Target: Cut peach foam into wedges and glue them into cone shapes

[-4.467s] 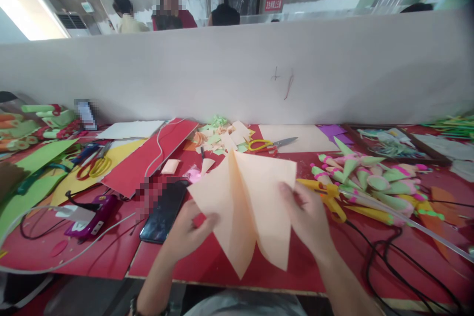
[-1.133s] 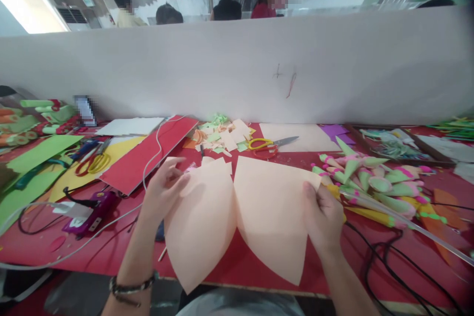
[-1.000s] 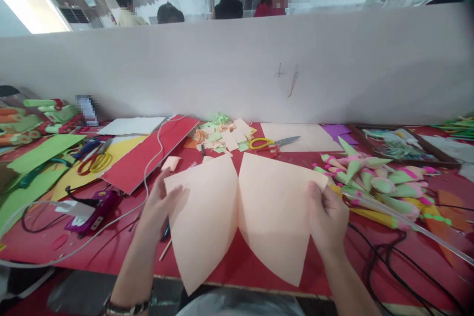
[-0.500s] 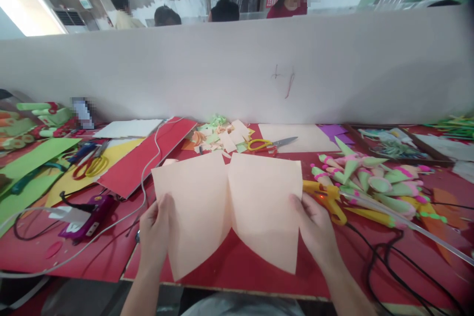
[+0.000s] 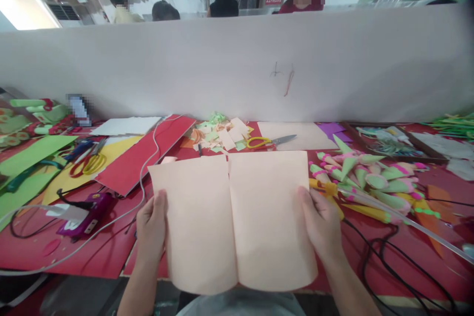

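Note:
A peach-coloured sheet of paper (image 5: 198,227) spreads in front of me above the red table. A crease runs down its middle, and its lower edge bows toward me. Its left edge is pinched by my left hand (image 5: 151,222), thumb on the near face. My right hand (image 5: 323,219) grips the opposite edge the same way; the fingers behind the paper are hidden. Just beyond my right hand lies a yellow glue gun (image 5: 323,187), partly covered by the hand and paper, with a long clear glue stick (image 5: 374,202) at its back.
Yellow-handled scissors (image 5: 272,142) and paper scraps (image 5: 222,133) lie behind the sheet. Green and pink paper cones (image 5: 365,170) are heaped at right, near black cable loops (image 5: 381,252). At left are a purple power strip (image 5: 83,217), a white cable (image 5: 142,177) and a red board (image 5: 144,155).
The sheet has opened flatter, and its lower edge has come down toward me. My right hand has moved slightly right, still holding its edge; my left hand keeps its grip.

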Tool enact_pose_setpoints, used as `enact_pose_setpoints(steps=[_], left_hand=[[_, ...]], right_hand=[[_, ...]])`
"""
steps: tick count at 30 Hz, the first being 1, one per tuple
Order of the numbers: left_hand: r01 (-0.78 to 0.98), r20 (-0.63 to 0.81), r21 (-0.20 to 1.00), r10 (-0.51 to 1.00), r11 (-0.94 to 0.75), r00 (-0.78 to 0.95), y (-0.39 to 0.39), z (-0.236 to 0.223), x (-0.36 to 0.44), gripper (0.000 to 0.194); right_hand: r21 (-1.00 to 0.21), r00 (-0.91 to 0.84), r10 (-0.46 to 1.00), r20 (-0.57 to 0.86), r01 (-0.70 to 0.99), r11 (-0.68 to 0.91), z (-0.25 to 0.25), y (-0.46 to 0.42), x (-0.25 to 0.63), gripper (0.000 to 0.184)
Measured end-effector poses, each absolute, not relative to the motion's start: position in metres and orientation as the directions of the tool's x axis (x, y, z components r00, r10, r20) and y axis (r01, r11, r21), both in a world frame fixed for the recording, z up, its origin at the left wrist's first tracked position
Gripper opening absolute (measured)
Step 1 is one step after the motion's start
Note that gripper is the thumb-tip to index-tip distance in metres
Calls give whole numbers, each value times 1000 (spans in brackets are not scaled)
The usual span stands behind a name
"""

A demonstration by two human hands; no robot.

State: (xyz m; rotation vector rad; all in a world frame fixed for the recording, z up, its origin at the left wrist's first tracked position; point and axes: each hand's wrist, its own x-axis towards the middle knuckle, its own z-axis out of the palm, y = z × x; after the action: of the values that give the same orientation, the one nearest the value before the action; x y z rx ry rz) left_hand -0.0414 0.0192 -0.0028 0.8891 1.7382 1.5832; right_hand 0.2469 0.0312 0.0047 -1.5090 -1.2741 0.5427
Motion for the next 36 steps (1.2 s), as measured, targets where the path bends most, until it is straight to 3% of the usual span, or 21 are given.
enact_pose_setpoints(steps=[3, 7, 11, 15, 21, 36], left_hand=[[10, -40, 998, 813, 56, -581, 20, -4, -43, 38], [-122, -201, 979, 839, 162, -506, 24, -3, -50, 32], [-185, -274, 959, 860, 213, -430, 26, -2, -51, 35], [-72, -235, 972, 883, 226, -406, 26, -3, -44, 37], [154, -45, 976, 834, 155, -550, 26, 1, -40, 40], [38, -130, 984, 840, 176, -526, 27, 6, -45, 39]], right_hand=[[-899, 332, 903, 274, 422, 118, 4, 32, 250, 37], [-929, 328, 916, 230, 353, 106, 0, 33, 258, 36], [-956, 224, 957, 182, 267, 120, 0, 35, 266, 37], [-957, 188, 967, 172, 265, 118, 3, 36, 268, 40], [-919, 299, 926, 231, 381, 106, 6, 37, 268, 42], [-916, 248, 939, 238, 378, 132, 5, 34, 268, 41]])
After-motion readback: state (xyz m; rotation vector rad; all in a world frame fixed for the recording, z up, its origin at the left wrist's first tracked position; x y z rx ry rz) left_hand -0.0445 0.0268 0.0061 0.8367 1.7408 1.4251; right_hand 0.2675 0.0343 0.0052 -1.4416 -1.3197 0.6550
